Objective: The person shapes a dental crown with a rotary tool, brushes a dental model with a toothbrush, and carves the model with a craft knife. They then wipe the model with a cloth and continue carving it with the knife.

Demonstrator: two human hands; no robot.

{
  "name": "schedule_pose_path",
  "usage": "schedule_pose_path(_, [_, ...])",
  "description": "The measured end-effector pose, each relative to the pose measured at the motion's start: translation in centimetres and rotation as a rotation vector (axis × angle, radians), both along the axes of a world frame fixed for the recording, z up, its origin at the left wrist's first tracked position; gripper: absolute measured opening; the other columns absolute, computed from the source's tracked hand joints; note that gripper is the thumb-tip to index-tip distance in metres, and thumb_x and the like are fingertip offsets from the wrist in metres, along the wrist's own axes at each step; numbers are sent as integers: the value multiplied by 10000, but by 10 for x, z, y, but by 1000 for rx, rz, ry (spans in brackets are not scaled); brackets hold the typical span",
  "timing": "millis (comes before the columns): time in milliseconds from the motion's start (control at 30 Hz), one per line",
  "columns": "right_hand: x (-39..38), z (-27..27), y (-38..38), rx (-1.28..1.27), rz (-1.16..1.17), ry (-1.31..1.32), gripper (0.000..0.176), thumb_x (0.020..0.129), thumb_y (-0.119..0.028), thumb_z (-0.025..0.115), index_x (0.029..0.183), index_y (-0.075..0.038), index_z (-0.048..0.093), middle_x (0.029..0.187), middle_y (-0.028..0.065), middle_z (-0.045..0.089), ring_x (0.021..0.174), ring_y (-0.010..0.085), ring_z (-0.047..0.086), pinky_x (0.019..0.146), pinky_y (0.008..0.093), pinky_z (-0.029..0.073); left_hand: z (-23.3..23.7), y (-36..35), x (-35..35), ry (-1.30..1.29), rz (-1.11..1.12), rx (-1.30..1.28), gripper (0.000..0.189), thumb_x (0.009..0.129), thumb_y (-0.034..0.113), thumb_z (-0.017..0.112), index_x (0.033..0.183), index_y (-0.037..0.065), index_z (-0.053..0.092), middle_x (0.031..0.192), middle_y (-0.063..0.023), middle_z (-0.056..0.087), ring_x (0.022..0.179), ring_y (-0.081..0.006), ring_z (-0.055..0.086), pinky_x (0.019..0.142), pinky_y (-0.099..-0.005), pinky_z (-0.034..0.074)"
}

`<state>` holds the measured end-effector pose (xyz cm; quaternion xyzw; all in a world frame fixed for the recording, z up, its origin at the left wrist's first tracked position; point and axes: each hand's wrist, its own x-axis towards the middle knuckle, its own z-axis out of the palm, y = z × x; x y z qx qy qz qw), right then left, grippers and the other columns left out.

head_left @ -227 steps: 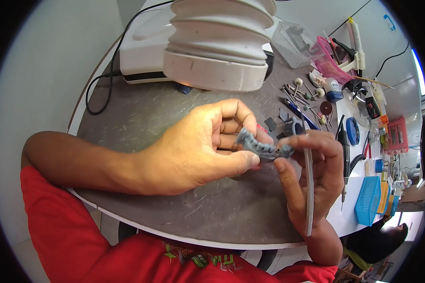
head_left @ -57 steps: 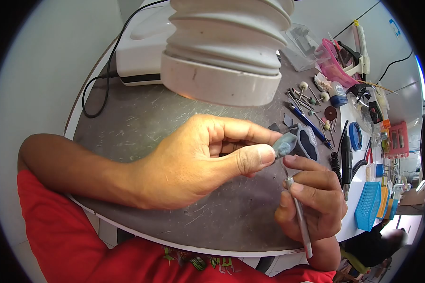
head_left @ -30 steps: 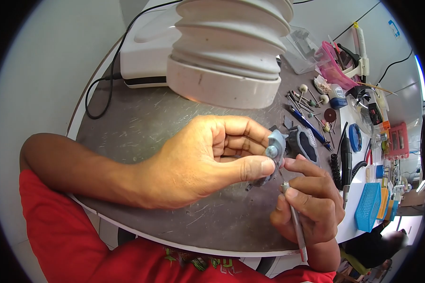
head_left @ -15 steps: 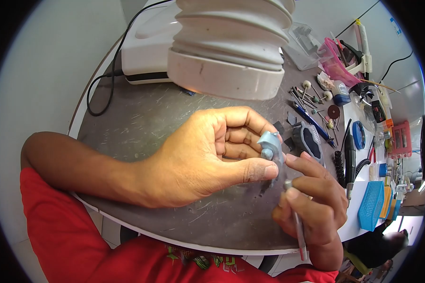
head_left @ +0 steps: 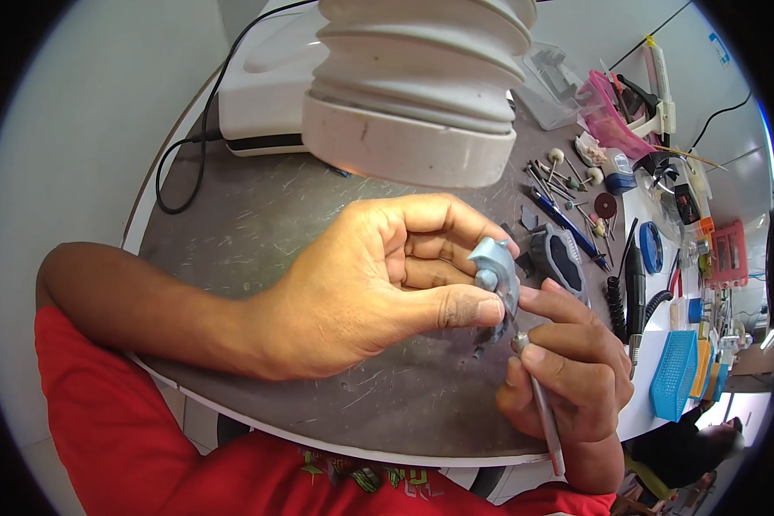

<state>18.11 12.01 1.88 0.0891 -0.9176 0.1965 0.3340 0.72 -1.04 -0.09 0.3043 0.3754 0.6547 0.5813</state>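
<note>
Between the thumb and fingers of my left hand [head_left: 353, 288] is a small, curved blue-grey moulded piece [head_left: 500, 271] with a rounded knob, held up over the table. My right hand [head_left: 576, 365] pinches a slim metal craft knife [head_left: 543, 408] like a pen, its handle slanting down toward me. The knife's thin tip reaches the lower edge of the piece, just past my left thumb. One finger of my right hand rests close beside the piece. Behind my hands, a grey dental model [head_left: 557, 258] with a dark hollow lies on the table.
A white ribbed suction hose [head_left: 413, 129] hangs over the table [head_left: 258, 193], near a white machine [head_left: 267, 95]. To the right lie several rotary burs, a blue pen [head_left: 568, 228], a black handpiece [head_left: 635, 288], a pink basket [head_left: 615, 120] and a blue basket [head_left: 676, 374]. A person [head_left: 688, 447] sits far right.
The knife has turned slightly, and its thin tip now shows against the piece's lower edge. The piece has tilted a little; my left hand stays almost in place.
</note>
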Motion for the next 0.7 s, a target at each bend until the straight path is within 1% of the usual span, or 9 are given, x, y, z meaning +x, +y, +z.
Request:
schedule_pose_path(200, [5,-3,3,-43,-49,75,270,752,-44,730,957,-23,556,772,121,615,830,322,710,741,416,601,3,0,0,-30,-30,-35,474,905,45,630,1335,-35,450,1243,-130,575,1145,-175,575,982,-314,484])
schedule_pose_path(233, [5,-4,5,-44,-42,99,289,732,-35,732,951,-17,545,765,142,623,714,268,699,595,351,585,0,1,0,-27,-29,-9,479,931,72,602,1365,-33,429,1231,-127,581,1153,-178,570,986,-318,477])
schedule_pose_path(267, [5,-3,5,-41,-40,99,289,732,-35,732,951,-17,545,765,142,623,714,268,699,595,351,585,-2,1,0,-27,-26,-6,479,931,72,602,1365,-33,429,1231,-127,581,1153,-178,570,986,-318,477])
schedule_pose_path(333, [7,-2,3,-59,-89,86,276,717,-26,730,924,-12,547,714,130,630,559,201,630,458,285,494,-5,1,1,5,-6,54,463,980,157,536,1386,-30,414,1194,-122,601,1102,-159,582,954,-304,467])
schedule_pose_path(367, [8,-3,2,-57,-85,87,276,717,-26,730,924,-12,547,714,130,630,559,201,630,458,285,494,-3,0,0,6,-3,56,463,980,157,536,1386,-30,414,1194,-122,601,1102,-159,582,954,-304,467])
schedule_pose_path(433, [10,-3,0,-56,-113,40,240,702,-22,728,868,-15,555,656,97,626,456,162,541,409,249,415,1,-1,-1,10,3,20,462,1003,218,491,1385,-32,417,1164,-116,616,1035,-133,580,894,-271,456])
schedule_pose_path(533, [9,1,-4,18,-97,-25,206,695,-26,730,806,-20,556,623,71,613,439,171,537,413,248,425,-5,0,-1,50,63,24,470,1012,258,467,1383,-28,427,1147,-111,625,957,-106,563,808,-240,450])
schedule_pose_path(667, [1,-5,-13,16,37,-118,212,712,-34,763,779,-51,563,705,70,641,479,143,567,416,242,421,-6,0,-3,65,49,29,465,1015,269,455,1375,-26,444,1141,-108,627,927,-94,552,760,-226,447])
schedule_pose_path(700, [-2,-9,-17,38,9,-113,227,709,-34,765,726,-67,541,671,40,596,467,120,542,402,243,402,-7,0,-3,74,49,30,465,1017,274,448,1371,-28,450,1137,-108,628,908,-90,547,742,-218,444])
